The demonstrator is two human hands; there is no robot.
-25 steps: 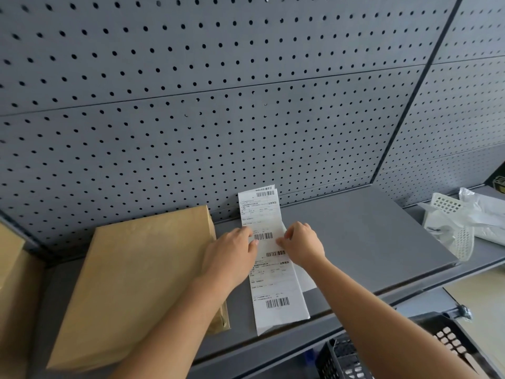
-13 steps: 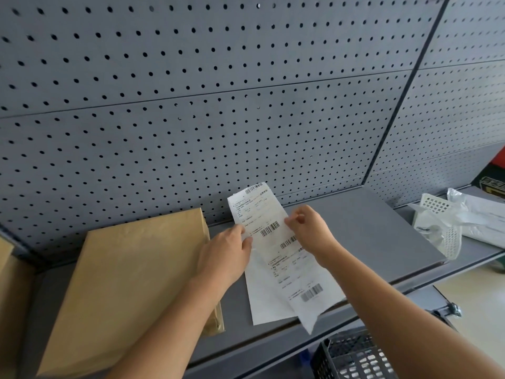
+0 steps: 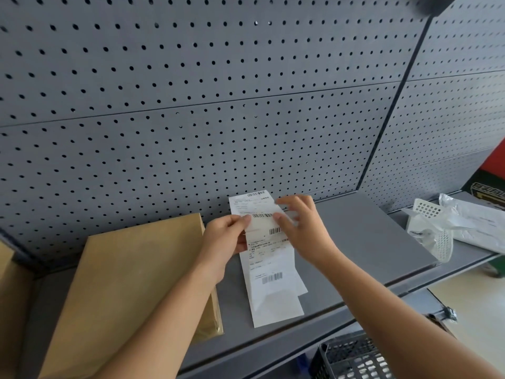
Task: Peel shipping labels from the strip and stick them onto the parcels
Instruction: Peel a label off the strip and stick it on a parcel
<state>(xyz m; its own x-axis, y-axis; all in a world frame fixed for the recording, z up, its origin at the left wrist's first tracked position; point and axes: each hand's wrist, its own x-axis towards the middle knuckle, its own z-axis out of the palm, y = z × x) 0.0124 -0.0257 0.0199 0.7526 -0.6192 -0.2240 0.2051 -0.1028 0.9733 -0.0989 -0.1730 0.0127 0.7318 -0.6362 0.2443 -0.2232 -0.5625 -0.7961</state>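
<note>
A white strip of shipping labels [image 3: 269,266] with barcodes hangs lifted over the grey shelf [image 3: 363,242]. My left hand [image 3: 225,242] pinches the strip's left edge near the top. My right hand [image 3: 303,225] grips its right edge at the same height, thumb and fingers around the paper. The strip's lower end trails down towards the shelf's front edge, with a blank layer showing behind it. A flat brown parcel [image 3: 131,291] lies on the shelf just left of my left hand.
A grey pegboard wall [image 3: 218,105] rises behind the shelf. Another brown parcel [image 3: 11,296] sits at the far left. A white perforated basket [image 3: 434,228] and plastic bags [image 3: 475,222] lie at the right. A black crate [image 3: 352,359] stands below the shelf.
Both hands have lifted the label strip off the shelf and brought it upright. My right hand has shifted up the strip's right edge, and the camera has swung slightly left.
</note>
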